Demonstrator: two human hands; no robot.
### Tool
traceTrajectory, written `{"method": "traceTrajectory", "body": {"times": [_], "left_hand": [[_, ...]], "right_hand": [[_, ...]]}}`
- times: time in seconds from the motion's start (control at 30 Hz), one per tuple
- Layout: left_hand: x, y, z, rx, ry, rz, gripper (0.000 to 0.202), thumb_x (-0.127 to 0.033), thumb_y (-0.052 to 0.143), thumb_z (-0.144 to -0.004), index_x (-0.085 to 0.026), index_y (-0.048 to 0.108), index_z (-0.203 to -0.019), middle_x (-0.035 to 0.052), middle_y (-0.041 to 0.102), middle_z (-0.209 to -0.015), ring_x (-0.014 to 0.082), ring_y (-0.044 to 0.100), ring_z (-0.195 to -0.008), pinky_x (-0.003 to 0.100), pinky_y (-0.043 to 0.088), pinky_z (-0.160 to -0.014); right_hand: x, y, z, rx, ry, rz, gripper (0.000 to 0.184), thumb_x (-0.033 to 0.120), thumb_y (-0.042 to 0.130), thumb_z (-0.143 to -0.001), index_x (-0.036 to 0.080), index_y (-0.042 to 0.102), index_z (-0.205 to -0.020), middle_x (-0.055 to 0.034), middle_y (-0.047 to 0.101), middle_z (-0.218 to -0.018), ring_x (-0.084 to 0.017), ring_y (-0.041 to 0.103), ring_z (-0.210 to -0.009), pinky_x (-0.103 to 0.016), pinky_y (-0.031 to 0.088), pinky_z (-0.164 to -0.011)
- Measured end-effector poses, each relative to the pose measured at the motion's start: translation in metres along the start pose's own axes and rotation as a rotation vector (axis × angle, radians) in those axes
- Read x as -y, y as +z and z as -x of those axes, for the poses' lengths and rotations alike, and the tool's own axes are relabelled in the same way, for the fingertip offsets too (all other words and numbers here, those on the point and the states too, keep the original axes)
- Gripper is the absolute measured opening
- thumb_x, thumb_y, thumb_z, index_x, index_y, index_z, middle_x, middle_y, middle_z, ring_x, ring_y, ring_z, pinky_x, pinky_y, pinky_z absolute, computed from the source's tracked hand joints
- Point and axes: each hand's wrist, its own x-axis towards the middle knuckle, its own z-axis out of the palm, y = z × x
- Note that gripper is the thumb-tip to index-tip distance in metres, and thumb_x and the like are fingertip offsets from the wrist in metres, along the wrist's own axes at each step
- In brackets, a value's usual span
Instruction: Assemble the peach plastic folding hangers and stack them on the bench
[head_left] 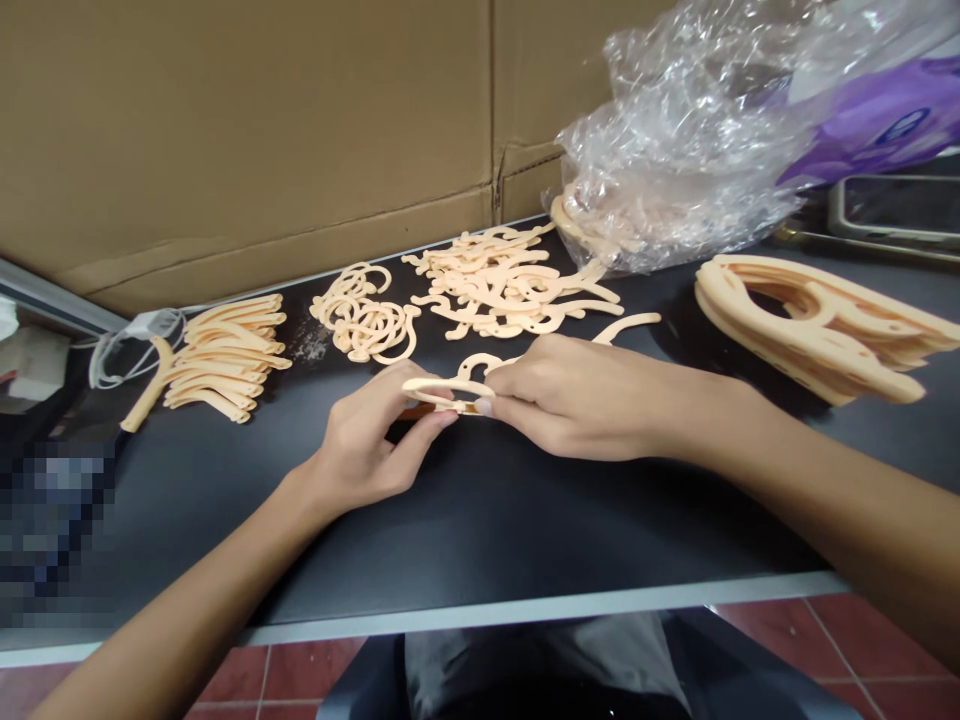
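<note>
My left hand [367, 440] and my right hand [570, 395] meet over the middle of the black table [525, 520]. Both pinch the same thin peach plastic piece [439, 392], a curved loop-like part held just above the table. The left fingers grip its left end, the right fingertips its right end. Behind my hands lies a loose heap of curved peach parts [502, 285]. A smaller pile of hook-shaped parts [367, 320] sits to its left.
A stack of curved peach strips [225, 360] lies at far left beside a white cord [124, 350]. Larger peach frames [817, 320] are stacked at right. A crumpled clear plastic bag [675, 150] holds more parts. Cardboard boxes [262, 130] wall the back.
</note>
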Motion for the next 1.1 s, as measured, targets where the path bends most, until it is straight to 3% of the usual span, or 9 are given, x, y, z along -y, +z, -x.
{"method": "traceTrajectory", "body": {"times": [0.1,0.37,0.57,0.83,1.1], "left_hand": [[0.0,-0.001,0.001,0.0,-0.024,0.017,0.017,-0.013,0.065,-0.089,-0.019,0.06,-0.104,0.0024,0.066,-0.087,0.0135,0.064,-0.075,0.025,0.053,-0.064],[-0.003,-0.005,-0.004,0.059,0.034,0.016,0.014,-0.012,0.06,-0.091,-0.017,0.057,-0.104,0.0051,0.064,-0.09,0.0164,0.061,-0.08,0.033,0.054,-0.074],[-0.003,-0.005,-0.004,0.062,0.026,0.024,0.015,-0.01,0.059,-0.091,-0.018,0.057,-0.103,0.0049,0.062,-0.089,0.0162,0.06,-0.081,0.032,0.054,-0.072],[-0.009,-0.005,-0.007,0.035,0.059,0.065,0.017,-0.005,0.06,-0.088,-0.016,0.059,-0.101,0.0049,0.062,-0.088,0.015,0.06,-0.078,0.032,0.054,-0.071],[-0.012,-0.003,-0.006,-0.019,0.095,0.118,0.018,-0.005,0.062,-0.087,-0.017,0.06,-0.101,0.0043,0.064,-0.083,0.0163,0.062,-0.075,0.033,0.055,-0.066]], "right_hand": [[0.0,0.0,0.0,-0.001,-0.008,-0.019,0.03,0.019,0.044,-0.097,0.013,0.064,-0.074,0.0005,0.053,-0.059,-0.01,0.039,-0.053,-0.028,0.023,-0.056],[-0.001,-0.001,0.0,0.008,0.021,-0.028,0.031,0.021,0.043,-0.097,0.015,0.06,-0.071,0.0011,0.051,-0.06,-0.01,0.041,-0.055,-0.028,0.024,-0.058],[0.0,-0.001,0.001,0.007,-0.002,-0.028,0.03,0.019,0.044,-0.096,0.015,0.059,-0.071,0.001,0.052,-0.061,-0.01,0.041,-0.055,-0.029,0.023,-0.057],[0.001,0.003,0.0,0.007,-0.049,0.001,0.032,0.019,0.042,-0.097,0.014,0.059,-0.071,-0.0017,0.056,-0.065,-0.011,0.045,-0.058,-0.029,0.023,-0.057],[0.003,0.002,0.002,0.02,-0.096,-0.029,0.033,0.015,0.044,-0.095,0.014,0.057,-0.066,0.0013,0.05,-0.059,-0.009,0.039,-0.054,-0.029,0.021,-0.055]]}}
